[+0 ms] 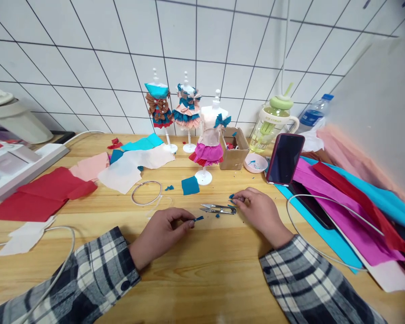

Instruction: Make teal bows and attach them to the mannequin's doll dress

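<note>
Between thumb and fingertips, my left hand pinches a small dark teal strip just above the wood table. My right hand is closed at the fingertips beside a small teal scrap, near the handle end of silver thread snips. Whether it grips the scrap is hard to make out. The snips lie flat between my hands, a tiny teal bit below them. A teal fabric square and a little teal bow piece lie farther back. Behind stands a mini mannequin in a pink top and magenta skirt.
Two more dressed mannequins stand by the tiled wall. A cardboard box, pink dish, propped phone and green-lidded cup are behind my right hand. Colored fabrics lie right, red cloth left, with a wire ring nearer.
</note>
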`<state>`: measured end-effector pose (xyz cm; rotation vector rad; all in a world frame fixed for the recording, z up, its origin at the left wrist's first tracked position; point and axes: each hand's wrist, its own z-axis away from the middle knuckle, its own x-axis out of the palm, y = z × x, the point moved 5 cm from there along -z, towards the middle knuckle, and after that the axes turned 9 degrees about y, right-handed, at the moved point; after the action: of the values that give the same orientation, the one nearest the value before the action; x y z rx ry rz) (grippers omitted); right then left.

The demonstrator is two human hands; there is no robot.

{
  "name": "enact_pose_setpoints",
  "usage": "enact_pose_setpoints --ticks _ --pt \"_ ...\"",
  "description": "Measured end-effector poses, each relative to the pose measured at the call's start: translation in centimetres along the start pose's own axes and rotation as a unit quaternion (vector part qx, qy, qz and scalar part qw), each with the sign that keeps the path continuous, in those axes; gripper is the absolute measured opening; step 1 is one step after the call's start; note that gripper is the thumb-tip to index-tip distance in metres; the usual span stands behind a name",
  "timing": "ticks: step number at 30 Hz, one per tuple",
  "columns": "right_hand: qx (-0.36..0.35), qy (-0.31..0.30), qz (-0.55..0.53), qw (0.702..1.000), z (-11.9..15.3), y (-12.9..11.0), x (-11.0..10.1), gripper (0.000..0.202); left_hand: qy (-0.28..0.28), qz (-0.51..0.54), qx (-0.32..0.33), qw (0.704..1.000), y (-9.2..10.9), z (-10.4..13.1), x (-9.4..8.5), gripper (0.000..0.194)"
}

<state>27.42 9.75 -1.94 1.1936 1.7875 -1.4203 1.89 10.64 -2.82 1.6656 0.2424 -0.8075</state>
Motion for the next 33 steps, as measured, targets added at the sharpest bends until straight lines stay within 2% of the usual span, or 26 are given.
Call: enact_pose_setpoints --ticks 4,10,16,21,24,26,29,33 --pt "-0.023 0.006 0.024 0.999 0.0 -0.1 -0.2 0.010 0.003 -0.003 -0.003 1.000 0.1 -0.1 0.0 0.021" --pt "-0.083 -0.041 0.062 0.994 0.4 -0.3 0.0 0.016 -0.004 0.008 -0.014 1.000 0.2 -0.2 0.0 0.021" --pt "-0.067 -0.060 0.086 0.992 0.6 -1.4 0.6 0.016 0.003 -0.008 -0.002 1.000 0.4 -0.2 0.0 0.022" --pt "-0.031 -0.074 0.074 0.994 0.3 -0.9 0.8 0.011 0.001 0.015 -0.018 1.000 0.6 -0.4 0.0 0.020" --pt "-0.007 -0.056 0.007 0.998 0.4 -1.5 0.4 0.009 0.012 0.021 -0.042 0.999 0.7 -0.6 -0.1 0.020" --pt "0.019 -0.044 -0.096 0.994 0.9 -2.9 0.2 0.008 0.023 0.023 -0.057 0.998 0.9 -0.6 0.0 0.020" --pt "0.073 -0.093 -0.279 0.953 2.6 -5.8 1.4 0.012 0.040 0.043 -0.063 0.996 1.4 -0.7 0.2 0.019" --pt "0.119 -0.101 -0.358 0.921 4.2 -8.1 3.3 0.015 0.047 0.082 -0.068 0.993 2.1 -0.4 0.8 0.014"
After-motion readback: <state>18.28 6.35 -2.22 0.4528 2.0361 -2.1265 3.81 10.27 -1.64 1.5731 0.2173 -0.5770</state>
